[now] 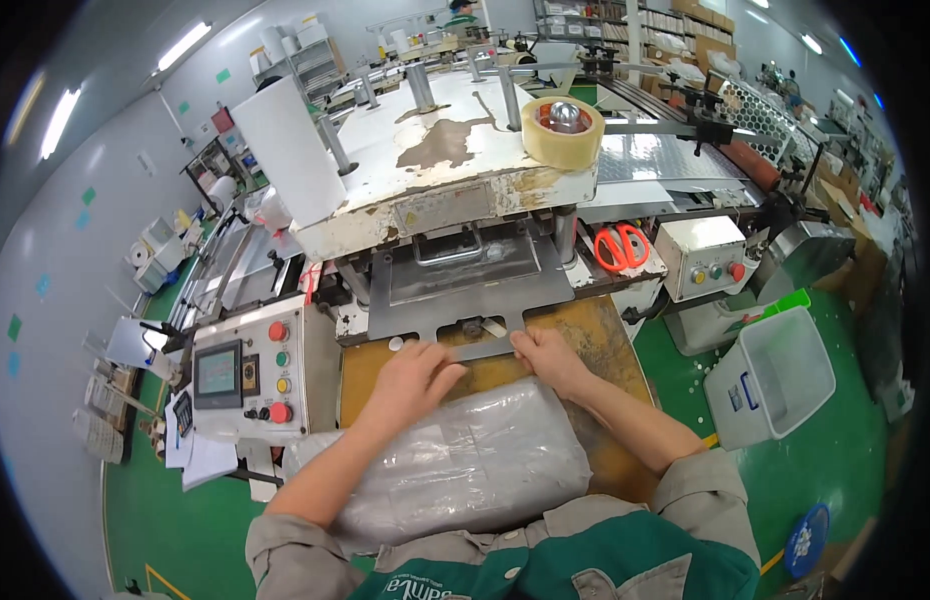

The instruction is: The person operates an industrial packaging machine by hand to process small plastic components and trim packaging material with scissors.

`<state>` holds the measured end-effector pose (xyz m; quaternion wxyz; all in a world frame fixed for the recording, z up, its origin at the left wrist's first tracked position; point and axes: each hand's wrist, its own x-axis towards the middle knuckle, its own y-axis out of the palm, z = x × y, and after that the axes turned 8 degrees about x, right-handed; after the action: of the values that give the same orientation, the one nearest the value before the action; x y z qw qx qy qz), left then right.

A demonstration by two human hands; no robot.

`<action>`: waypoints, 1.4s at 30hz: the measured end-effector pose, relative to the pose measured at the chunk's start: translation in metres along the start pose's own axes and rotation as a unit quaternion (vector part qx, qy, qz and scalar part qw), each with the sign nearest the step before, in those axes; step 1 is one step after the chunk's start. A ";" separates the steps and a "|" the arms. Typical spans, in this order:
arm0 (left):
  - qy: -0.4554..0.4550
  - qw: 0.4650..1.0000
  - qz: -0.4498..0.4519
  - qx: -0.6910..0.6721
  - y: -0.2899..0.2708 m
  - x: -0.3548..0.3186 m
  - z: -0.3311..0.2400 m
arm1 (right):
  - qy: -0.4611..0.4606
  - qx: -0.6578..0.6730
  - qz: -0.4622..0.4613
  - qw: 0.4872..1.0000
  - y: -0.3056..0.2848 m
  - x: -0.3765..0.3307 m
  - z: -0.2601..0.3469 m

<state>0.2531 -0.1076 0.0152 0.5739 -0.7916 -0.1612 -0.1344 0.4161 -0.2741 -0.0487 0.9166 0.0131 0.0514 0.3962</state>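
A dark grey metal plate (385,318), with cutouts along its near edge and a bent metal handle (447,250) on top, lies partly inside a white press (455,200). My right hand (547,358) is closed on the plate's near edge, thumb and fingers pinched together. At the left part of that edge is my left hand (415,380), its fingers curled against the plate and its thumb pointing right. Below both hands, a bulky package in clear plastic wrap (470,460) rests on the worn brown table (625,400).
A control box with a screen (250,370) stands left, a smaller button box (701,262) right. Orange-handled scissors (622,248) sit by the press; a roll of tape (563,135) and a white roll (288,150) are on top. A clear plastic bin (770,385) stands on the floor.
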 end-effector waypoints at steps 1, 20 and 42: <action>-0.006 1.000 -0.004 0.001 0.008 0.002 0.000 | 0.001 -0.003 0.007 1.000 -0.001 -0.001 0.007; 0.014 0.993 0.050 0.103 0.019 -0.018 -0.041 | -0.365 -0.560 0.107 0.736 0.023 -0.047 0.027; 0.084 0.990 0.053 0.102 0.005 -0.072 -0.078 | -0.386 -0.525 0.100 0.751 0.033 -0.117 0.036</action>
<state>0.1874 -0.1907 0.0062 0.6692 -0.7226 -0.0830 -0.1524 0.3160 -0.3360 -0.0011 0.6757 -0.3133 -0.5251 0.4118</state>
